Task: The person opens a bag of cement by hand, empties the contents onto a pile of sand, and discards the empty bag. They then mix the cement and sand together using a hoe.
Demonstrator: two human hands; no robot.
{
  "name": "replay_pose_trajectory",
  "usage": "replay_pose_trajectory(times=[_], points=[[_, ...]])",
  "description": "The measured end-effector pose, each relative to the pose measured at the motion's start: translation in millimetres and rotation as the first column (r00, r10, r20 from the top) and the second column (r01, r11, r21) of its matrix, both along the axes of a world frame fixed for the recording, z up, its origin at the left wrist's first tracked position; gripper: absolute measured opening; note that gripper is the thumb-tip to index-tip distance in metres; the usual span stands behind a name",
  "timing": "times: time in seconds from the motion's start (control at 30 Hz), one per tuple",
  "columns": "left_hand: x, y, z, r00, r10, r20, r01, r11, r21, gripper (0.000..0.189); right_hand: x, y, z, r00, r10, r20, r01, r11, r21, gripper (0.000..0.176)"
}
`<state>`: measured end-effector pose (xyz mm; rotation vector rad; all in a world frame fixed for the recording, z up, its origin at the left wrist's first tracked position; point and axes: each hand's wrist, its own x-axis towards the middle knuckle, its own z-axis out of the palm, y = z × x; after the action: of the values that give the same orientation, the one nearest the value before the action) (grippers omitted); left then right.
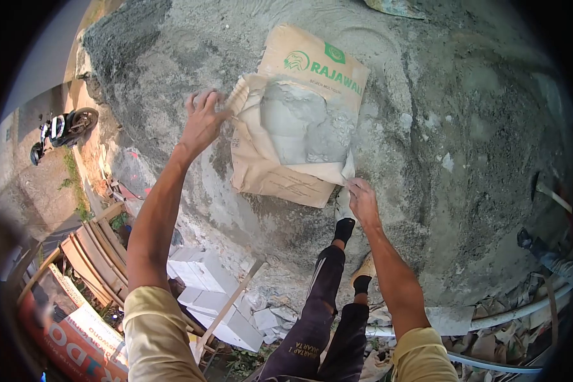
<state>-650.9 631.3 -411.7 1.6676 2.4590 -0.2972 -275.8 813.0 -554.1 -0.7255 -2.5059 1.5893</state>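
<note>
A brown paper cement bag (pixel 286 181) with green print lies torn open on a grey, powdery mound. Grey cement powder (pixel 293 124) shows through the wide tear. At the bag's left side, my left hand (pixel 202 124) has its thumb and index finger at the folded-back paper flap, gripping its edge; its other fingers are curled and off the paper. My right hand (pixel 363 200) pinches the torn paper at the lower right corner of the opening, its fingers closed.
The grey mound (pixel 452 210) spreads around the bag. White blocks (pixel 213 290) and a wooden handle (pixel 235 299) lie at the lower left, near a printed banner (pixel 83 344). A pale pipe (pixel 496 318) and rubble border the lower right. A motorcycle (pixel 63 130) stands at far left.
</note>
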Motion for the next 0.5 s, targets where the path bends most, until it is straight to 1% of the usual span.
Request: replay_pose_trajectory(times=[0.07, 0.13, 0.17, 0.23, 0.27, 0.33, 0.37, 0.4, 0.43, 0.47, 0.5], points=[[-1, -42, 19, 0.999, 0.033, -0.043, -0.036, 0.997, -0.066, 0.017, 5, -3, -1, 1.0, 0.009, -0.013, -0.009, 1.0, 0.0, 0.023], [9, -88, 46, 0.983, 0.16, -0.09, -0.163, 0.986, -0.028, 0.018, 8, -7, -3, 0.999, -0.033, -0.007, 0.033, 0.999, -0.012, 0.023], [17, -109, 57, 0.982, 0.163, -0.095, -0.167, 0.985, -0.035, 0.018, 10, -8, -3, 0.999, -0.03, -0.011, 0.03, 0.999, -0.02, 0.023], [33, -145, 70, 0.933, 0.322, -0.161, -0.329, 0.944, -0.017, 0.018, 12, -9, -4, 0.999, -0.036, -0.003, 0.036, 0.997, -0.062, 0.022], [39, -156, 65, 0.928, 0.335, -0.166, -0.343, 0.939, -0.02, 0.018, 12, -11, -3, 1.0, -0.021, -0.006, 0.021, 0.998, -0.066, 0.022], [55, -174, 48, 0.873, 0.448, -0.194, -0.451, 0.892, 0.031, 0.015, 11, -4, 1, 0.999, 0.008, 0.051, -0.005, 0.998, -0.056, 0.021], [58, -182, 41, 0.843, 0.481, -0.24, -0.486, 0.873, 0.039, 0.015, 13, 3, 0, 0.998, 0.025, 0.05, -0.023, 0.999, -0.046, 0.021], [52, -188, 37, 0.838, 0.492, -0.235, -0.497, 0.867, 0.043, 0.015, 17, 6, -2, 0.998, 0.051, 0.037, -0.051, 0.999, -0.001, 0.02], [37, -192, 32, 0.792, 0.535, -0.295, -0.548, 0.835, 0.044, 0.015, 17, 10, -4, 0.997, 0.077, 0.02, -0.078, 0.996, 0.042, 0.02], [21, -195, 25, 0.741, 0.572, -0.352, -0.597, 0.801, 0.046, 0.016, 20, 14, -6, 0.996, 0.087, 0.02, -0.088, 0.995, 0.045, 0.02], [0, -190, 24, 0.736, 0.575, -0.357, -0.601, 0.798, 0.043, 0.015, 21, 22, -8, 0.989, 0.145, 0.021, -0.146, 0.988, 0.057, 0.02]])
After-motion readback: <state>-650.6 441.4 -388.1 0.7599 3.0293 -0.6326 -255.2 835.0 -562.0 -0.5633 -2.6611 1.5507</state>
